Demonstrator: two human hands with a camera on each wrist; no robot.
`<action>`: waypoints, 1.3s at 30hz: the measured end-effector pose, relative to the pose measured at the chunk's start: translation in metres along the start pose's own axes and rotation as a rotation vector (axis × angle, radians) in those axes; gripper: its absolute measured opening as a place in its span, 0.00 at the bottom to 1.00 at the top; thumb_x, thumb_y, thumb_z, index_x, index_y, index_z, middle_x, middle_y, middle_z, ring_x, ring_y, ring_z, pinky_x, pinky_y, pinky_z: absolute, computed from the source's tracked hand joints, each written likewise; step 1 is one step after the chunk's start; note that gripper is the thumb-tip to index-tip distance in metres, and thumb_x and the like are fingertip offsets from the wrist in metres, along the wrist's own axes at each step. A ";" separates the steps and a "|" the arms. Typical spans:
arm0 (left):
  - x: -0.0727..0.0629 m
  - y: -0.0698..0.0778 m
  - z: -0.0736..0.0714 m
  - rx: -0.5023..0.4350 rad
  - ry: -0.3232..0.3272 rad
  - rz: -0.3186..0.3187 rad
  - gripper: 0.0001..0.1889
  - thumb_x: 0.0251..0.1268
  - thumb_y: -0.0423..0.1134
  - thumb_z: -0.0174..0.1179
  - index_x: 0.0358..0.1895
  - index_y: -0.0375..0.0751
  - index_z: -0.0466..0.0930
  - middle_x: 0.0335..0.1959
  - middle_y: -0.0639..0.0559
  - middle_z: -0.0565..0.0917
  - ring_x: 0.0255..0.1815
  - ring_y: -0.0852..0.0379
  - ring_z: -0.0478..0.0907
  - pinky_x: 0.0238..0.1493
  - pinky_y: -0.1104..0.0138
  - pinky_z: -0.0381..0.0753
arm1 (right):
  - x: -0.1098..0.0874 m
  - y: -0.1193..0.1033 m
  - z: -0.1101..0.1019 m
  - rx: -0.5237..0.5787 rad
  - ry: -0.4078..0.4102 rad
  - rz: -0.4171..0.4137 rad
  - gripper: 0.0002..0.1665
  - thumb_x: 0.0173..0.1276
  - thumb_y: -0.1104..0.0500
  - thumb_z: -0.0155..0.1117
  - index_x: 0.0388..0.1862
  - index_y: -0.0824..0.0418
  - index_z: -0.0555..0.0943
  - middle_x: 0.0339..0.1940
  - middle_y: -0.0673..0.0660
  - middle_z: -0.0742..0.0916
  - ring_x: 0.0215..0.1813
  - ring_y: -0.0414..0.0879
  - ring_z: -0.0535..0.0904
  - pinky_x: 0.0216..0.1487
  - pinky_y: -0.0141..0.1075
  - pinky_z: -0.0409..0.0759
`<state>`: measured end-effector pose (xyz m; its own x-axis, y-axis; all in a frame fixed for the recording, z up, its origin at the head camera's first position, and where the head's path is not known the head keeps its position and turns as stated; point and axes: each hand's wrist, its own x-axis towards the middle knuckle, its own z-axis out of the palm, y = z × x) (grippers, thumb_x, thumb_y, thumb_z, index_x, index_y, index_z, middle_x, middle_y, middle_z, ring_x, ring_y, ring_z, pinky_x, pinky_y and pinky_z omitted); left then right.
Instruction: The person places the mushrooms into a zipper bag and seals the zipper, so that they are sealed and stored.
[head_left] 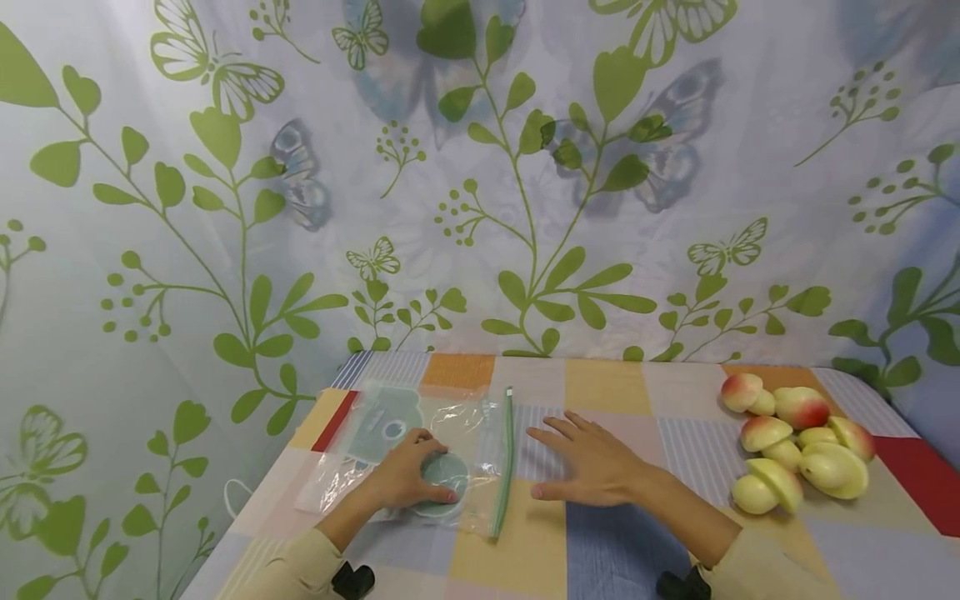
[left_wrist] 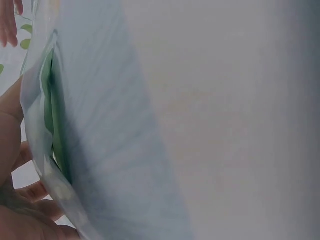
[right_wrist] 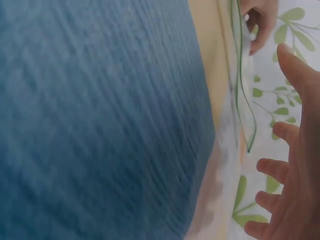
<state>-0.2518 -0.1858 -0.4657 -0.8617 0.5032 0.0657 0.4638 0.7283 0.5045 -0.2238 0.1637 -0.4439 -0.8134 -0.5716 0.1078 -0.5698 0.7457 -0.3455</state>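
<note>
A clear plastic zip bag [head_left: 468, 417] with pale green printed shapes lies on the table, its green zip strip [head_left: 504, 467] along the right side. My left hand [head_left: 408, 473] rests on the bag, thumb and fingers apart about a round green patch [head_left: 447, 477]. The left wrist view shows the fingers [left_wrist: 35, 192] against the bag's curved edge, with a green strip [left_wrist: 55, 115] inside it. To the right of the zip strip, my right hand [head_left: 596, 462] hovers over the cloth, fingers spread and holding nothing. Its fingers [right_wrist: 272, 170] are apart in the right wrist view.
Several yellow and red mushroom-shaped pieces [head_left: 798, 442] lie grouped at the table's right. A checked patchwork cloth [head_left: 607, 542] covers the table. Behind it hangs a curtain [head_left: 465, 250] with green leaves and butterflies. A thin white cord [head_left: 236, 492] loops by the left edge.
</note>
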 end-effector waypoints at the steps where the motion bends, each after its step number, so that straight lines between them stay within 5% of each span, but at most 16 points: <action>1: 0.000 -0.001 0.000 -0.002 0.002 0.002 0.40 0.48 0.58 0.81 0.60 0.37 0.82 0.62 0.39 0.72 0.57 0.41 0.75 0.60 0.43 0.78 | 0.002 -0.001 0.003 0.001 -0.013 -0.001 0.51 0.68 0.25 0.59 0.81 0.50 0.67 0.79 0.64 0.69 0.78 0.74 0.56 0.71 0.72 0.58; 15: -0.003 -0.004 0.000 0.006 0.033 0.036 0.33 0.47 0.56 0.82 0.48 0.38 0.78 0.59 0.37 0.73 0.55 0.39 0.76 0.58 0.44 0.79 | 0.025 -0.020 0.026 -0.060 -0.092 -0.017 0.53 0.69 0.22 0.53 0.79 0.56 0.70 0.77 0.63 0.71 0.76 0.72 0.61 0.72 0.68 0.62; 39: -0.004 -0.006 -0.009 -0.085 -0.010 -0.002 0.30 0.52 0.49 0.81 0.50 0.36 0.76 0.57 0.40 0.75 0.54 0.45 0.74 0.58 0.46 0.78 | 0.032 -0.040 0.041 -0.075 -0.109 0.065 0.55 0.63 0.21 0.58 0.74 0.59 0.73 0.76 0.66 0.70 0.75 0.70 0.63 0.68 0.68 0.66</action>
<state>-0.2532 -0.1966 -0.4615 -0.8604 0.5065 0.0561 0.4424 0.6877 0.5756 -0.2229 0.1016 -0.4650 -0.8337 -0.5520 -0.0162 -0.5266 0.8035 -0.2775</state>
